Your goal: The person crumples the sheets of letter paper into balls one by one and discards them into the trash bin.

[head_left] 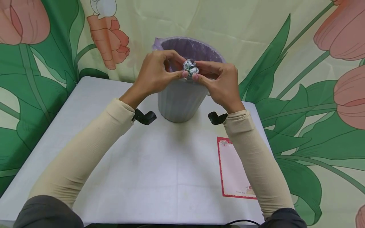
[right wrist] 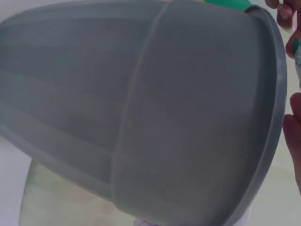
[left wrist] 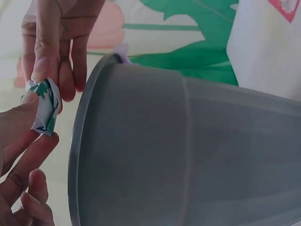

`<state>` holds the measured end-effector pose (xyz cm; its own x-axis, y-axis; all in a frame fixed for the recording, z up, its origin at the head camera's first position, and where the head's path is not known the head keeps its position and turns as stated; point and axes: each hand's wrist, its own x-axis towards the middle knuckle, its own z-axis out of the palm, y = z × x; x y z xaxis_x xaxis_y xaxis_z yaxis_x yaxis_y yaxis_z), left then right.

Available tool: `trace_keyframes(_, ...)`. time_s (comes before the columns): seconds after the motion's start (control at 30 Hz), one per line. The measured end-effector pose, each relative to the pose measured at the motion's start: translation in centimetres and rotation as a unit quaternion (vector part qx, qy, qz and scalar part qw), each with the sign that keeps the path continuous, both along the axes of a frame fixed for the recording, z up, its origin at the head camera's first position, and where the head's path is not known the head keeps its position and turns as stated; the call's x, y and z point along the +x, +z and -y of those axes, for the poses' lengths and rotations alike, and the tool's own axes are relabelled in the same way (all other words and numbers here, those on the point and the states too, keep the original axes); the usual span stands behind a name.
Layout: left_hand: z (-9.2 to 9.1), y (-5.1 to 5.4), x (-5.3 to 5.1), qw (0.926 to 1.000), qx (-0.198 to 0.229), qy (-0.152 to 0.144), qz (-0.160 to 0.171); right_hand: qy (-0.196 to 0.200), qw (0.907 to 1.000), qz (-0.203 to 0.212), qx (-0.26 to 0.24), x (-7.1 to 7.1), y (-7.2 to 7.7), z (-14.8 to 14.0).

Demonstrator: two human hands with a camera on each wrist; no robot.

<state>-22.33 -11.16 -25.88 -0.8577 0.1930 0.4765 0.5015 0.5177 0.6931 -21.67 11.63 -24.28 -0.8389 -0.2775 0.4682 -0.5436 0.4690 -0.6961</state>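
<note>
A small crumpled wad of paper (head_left: pixel 190 67), white with green and dark markings, is held up over the near rim of a grey trash can (head_left: pixel 179 101). My left hand (head_left: pixel 155 71) pinches its left side between thumb and fingers. From the other side my right hand (head_left: pixel 220 79) pinches it too. The left wrist view shows the wad (left wrist: pixel 46 106) between both hands' fingertips, just beyond the can's rim. In the right wrist view the can's grey wall (right wrist: pixel 188 103) fills most of the picture, and only a sliver of the wad shows at the right edge.
A purple liner bag (head_left: pixel 194 47) lines the can, which stands toward the back of a white-covered table (head_left: pixel 159 177). A red-bordered sheet of paper (head_left: pixel 233 171) lies at the right, partly under the right forearm. Behind hangs a tulip-patterned cloth (head_left: pixel 256 31). A black cable (head_left: pixel 242 221) shows at the front edge.
</note>
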Motion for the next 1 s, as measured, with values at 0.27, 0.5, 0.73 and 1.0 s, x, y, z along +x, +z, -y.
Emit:
trace_keyframes(0.27,-0.6,0.6,-1.8,0.9989,-0.024,0.022,0.034,-0.043,0.9981,0.030,0.032,-1.5,0.6,0.5)
trace_keyframes(0.5,-1.1,0.8,-3.0,0.9940,-0.085,0.057,0.039,-0.102,0.9899,0.061,0.078,-2.5,0.7,1.5)
trace_keyframes(0.73,-2.0,0.8,-3.0,0.9791,-0.159,0.120,0.043,-0.150,0.9781,0.072,0.125,-2.8,0.5,2.2)
trace_keyframes(1.0,-1.7,0.2,-1.0,0.9922,-0.070,0.082,-0.063,-0.126,0.9919,-0.010,0.014,-1.1,0.2,0.1)
